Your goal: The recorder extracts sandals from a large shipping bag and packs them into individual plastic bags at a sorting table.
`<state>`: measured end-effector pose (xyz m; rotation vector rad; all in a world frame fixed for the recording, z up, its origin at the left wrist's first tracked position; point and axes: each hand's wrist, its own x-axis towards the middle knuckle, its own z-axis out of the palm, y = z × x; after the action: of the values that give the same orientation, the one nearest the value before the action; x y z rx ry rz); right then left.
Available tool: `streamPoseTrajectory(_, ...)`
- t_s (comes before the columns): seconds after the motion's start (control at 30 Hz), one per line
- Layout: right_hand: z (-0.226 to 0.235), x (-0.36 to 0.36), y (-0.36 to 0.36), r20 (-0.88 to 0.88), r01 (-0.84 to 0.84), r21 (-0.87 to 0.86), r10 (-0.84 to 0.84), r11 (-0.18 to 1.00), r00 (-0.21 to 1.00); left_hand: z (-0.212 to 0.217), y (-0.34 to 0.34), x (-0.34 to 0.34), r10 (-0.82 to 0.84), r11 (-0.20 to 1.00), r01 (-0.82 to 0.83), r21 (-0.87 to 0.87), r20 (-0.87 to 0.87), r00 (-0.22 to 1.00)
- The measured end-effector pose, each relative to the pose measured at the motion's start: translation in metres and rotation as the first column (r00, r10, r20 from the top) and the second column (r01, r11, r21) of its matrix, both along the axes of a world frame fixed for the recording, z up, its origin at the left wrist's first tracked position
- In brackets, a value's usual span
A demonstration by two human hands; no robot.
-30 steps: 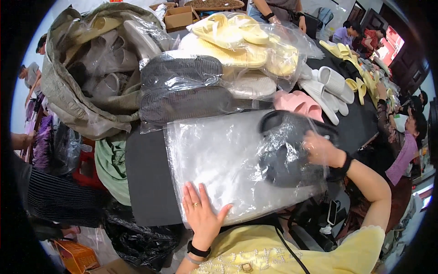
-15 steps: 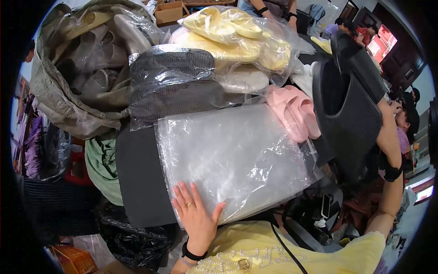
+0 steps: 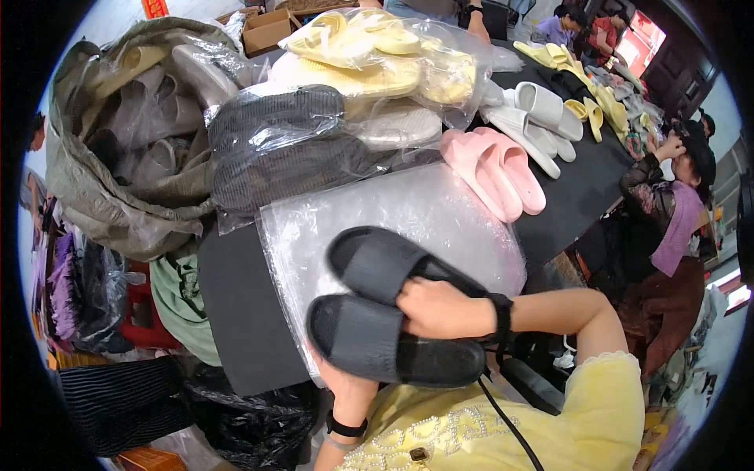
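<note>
Matt black foam-like slippers [image 3: 393, 314] at lower centre lie over a glossy, crinkled clear plastic bag [image 3: 424, 212] on dull black cloth [image 3: 236, 306].

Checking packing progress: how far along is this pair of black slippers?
Done: a clear plastic bag lies flat on the black table. In hand: the right hand holds the black slippers together above the bag, with the left hand mostly hidden beneath them. Left: the slippers are not yet inside the bag.
</note>
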<state>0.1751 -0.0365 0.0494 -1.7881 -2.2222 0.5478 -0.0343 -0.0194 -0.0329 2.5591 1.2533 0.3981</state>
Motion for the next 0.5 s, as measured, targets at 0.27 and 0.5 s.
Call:
streamPoseTrajectory(0.27,0.010,0.109,-0.043,0.196,0.416,0.021,-0.412,0.909,0.890,0.036,0.003,0.012,0.147,0.989,-0.146,0.016,-0.030,0.989)
streamPoseTrajectory(0.5,0.075,0.062,0.006,0.064,-0.155,-0.009,0.155,0.988,0.986,0.037,0.005,0.010,0.132,0.991,-0.134,-0.010,-0.145,0.981)
